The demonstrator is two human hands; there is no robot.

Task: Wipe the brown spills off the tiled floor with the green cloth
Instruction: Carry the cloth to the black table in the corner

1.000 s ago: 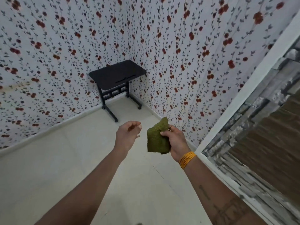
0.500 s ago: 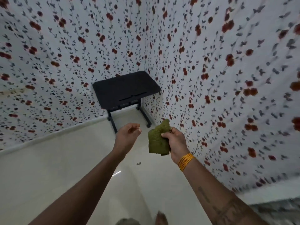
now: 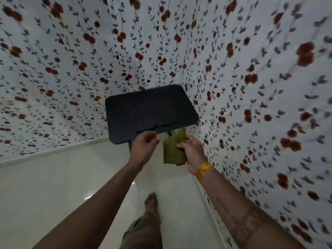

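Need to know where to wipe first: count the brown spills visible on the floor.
0. The tiled floor shows only pale tiles and glare; spills may be hidden under the black table or behind the arms. The green cloth is in the right hand.

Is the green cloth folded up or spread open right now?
Folded. The green cloth hangs as a compact, doubled-over pad pinched in the right hand, held in the air, not opened flat.

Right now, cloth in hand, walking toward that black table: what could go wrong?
1. The green cloth is pinched loosely in the right hand, its bottom edge hanging free; it might slip.
2. The black table sits directly ahead of both hands; bending down could bump it.
3. The glossy floor under the bare foot may be slippery.
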